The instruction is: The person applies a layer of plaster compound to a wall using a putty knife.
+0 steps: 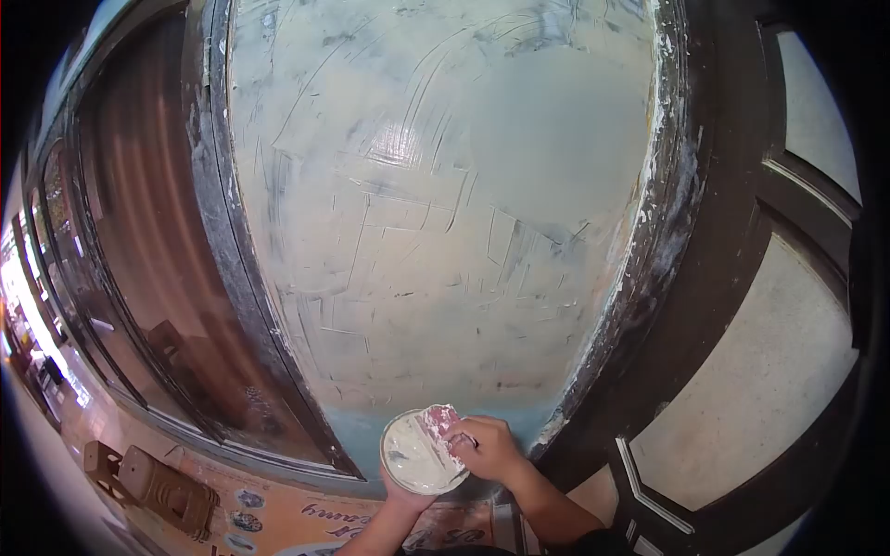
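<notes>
My left hand (pixel 408 496) supports a round tub (pixel 387 456) from below and the side, fingers mostly hidden beneath it. Whitish filler paste (pixel 417 459) covers the inside of the tub. In my right hand (pixel 489 448) is a reddish putty knife (pixel 440 419), smeared with white paste and held over the tub's right side. Its lower edge meets the paste. Behind both hands rises a wall panel (pixel 408 250) coated in pale, uneven filler with ridges and scrape marks.
Dark frames with white smears border the panel; a brown door (pixel 714 278) with pale panels stands right. At left is a glass window (pixel 148 204) with a brown curtain. A brown plastic stool (pixel 167 482) stands lower left, near a printed orange banner (pixel 278 514) on the floor.
</notes>
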The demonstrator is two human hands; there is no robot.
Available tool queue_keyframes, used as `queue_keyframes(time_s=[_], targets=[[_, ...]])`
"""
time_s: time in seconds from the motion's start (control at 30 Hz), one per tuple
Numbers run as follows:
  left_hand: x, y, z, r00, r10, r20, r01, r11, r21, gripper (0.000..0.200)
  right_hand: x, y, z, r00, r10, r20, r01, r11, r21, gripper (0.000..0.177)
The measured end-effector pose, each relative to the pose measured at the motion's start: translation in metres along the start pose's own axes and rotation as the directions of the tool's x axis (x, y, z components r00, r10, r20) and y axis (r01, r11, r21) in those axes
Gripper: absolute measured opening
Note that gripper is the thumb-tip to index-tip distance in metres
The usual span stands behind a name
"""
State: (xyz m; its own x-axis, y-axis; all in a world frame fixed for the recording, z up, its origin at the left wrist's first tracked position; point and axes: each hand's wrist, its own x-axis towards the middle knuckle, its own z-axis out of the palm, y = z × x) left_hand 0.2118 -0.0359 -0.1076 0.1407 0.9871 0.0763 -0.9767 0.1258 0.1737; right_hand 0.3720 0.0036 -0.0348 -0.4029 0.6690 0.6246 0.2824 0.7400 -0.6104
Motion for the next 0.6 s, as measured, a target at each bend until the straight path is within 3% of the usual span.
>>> queue_keyframes(time_s=[0.07, 0.17, 0.2, 0.3, 0.33, 0.37, 0.43, 0.5, 0.57, 0.6], targets=[[-0.001, 0.003, -0.004, 1.000, 0.023, 0.006, -0.023, 1.000, -0.014, 0.062, -0.001, -0.003, -0.012, 0.992, 0.083, 0.098, -0.079, 0.996, -0.044, 0.018], [-0.002, 0.013, -0.013, 0.999, 0.042, 0.019, -0.040, 0.994, -0.100, 0.061, -0.005, -0.002, -0.030, 0.984, 0.017, 0.176, -0.009, 0.999, -0.046, 0.026], [-0.004, 0.016, -0.011, 0.998, 0.061, 0.013, -0.060, 0.995, -0.085, 0.061, -0.010, 0.007, -0.035, 0.963, 0.048, 0.266, -0.040, 0.999, -0.035, 0.036], [-0.006, 0.022, -0.011, 0.993, 0.112, -0.039, -0.112, 0.994, -0.002, 0.062, -0.013, 0.009, -0.039, 0.966, -0.025, 0.257, 0.000, 0.995, 0.096, 0.042], [-0.006, 0.025, -0.011, 0.996, 0.093, -0.008, -0.093, 0.994, -0.049, 0.063, -0.014, 0.009, -0.040, 0.956, 0.013, 0.293, -0.027, 0.999, 0.044, 0.048], [-0.006, 0.026, -0.009, 0.997, 0.073, 0.023, -0.070, 0.993, -0.095, 0.063, -0.014, 0.006, -0.042, 0.956, 0.022, 0.292, -0.037, 0.998, 0.046, 0.048], [-0.004, 0.028, -0.003, 0.998, 0.057, -0.014, -0.058, 0.997, -0.058, 0.064, -0.013, -0.001, -0.044, 0.953, 0.013, 0.301, 0.027, 0.991, -0.128, 0.048], [-0.004, 0.029, 0.001, 0.996, 0.042, 0.075, -0.036, 0.996, -0.081, 0.064, -0.014, -0.004, -0.044, 0.973, -0.006, 0.232, 0.039, 0.990, -0.137, 0.043], [0.000, 0.032, 0.000, 0.998, 0.032, 0.055, -0.029, 0.999, -0.042, 0.064, -0.013, -0.015, -0.050, 0.981, 0.038, 0.189, -0.006, 0.986, -0.164, 0.039], [0.002, 0.034, 0.000, 0.997, -0.018, 0.077, 0.020, 1.000, -0.016, 0.065, -0.014, -0.009, -0.045, 0.994, -0.017, 0.105, 0.030, 0.992, -0.125, 0.033]])
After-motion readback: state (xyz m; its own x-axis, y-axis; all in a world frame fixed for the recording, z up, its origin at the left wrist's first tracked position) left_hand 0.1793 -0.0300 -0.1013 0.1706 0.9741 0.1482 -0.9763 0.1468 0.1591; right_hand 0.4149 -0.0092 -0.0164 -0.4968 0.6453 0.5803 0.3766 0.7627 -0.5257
